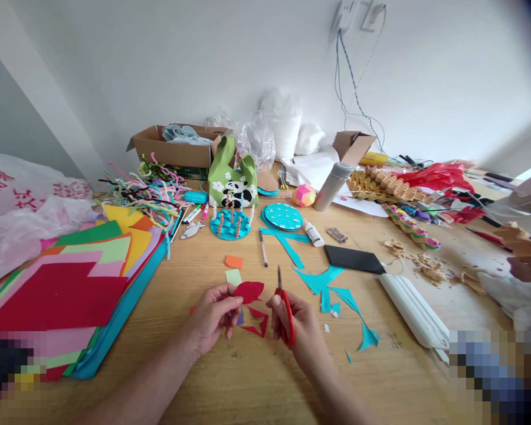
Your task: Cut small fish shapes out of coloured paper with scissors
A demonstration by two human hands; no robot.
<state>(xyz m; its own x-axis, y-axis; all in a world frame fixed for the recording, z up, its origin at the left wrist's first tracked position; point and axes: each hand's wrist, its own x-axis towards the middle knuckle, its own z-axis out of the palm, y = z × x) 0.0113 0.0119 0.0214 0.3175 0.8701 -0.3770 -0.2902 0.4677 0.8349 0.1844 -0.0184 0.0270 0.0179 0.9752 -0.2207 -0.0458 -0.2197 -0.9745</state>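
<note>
Between the thumb and fingers of my left hand point(216, 316) is a red felt cutout point(249, 291), rounded like a leaf or small fish. My right hand point(301, 323) grips red-handled scissors point(287, 319), their blades pointing up and away from me, apart from the felt. Red felt scraps point(257, 324) lie on the table below and between the hands. Just beyond my left hand sit a pale green felt piece point(233, 277) and an orange felt piece point(234, 261). Part of a purple piece shows behind my left fingers.
Stacked felt sheets point(66, 289) cover the left side. Blue scraps point(321, 277), a pen point(264, 248), a glue bottle point(314, 234) and blue discs point(283, 217) lie ahead. A white power strip point(413, 310) is at right. A green panda bag point(233, 180) and steel bottle point(333, 187) stand behind.
</note>
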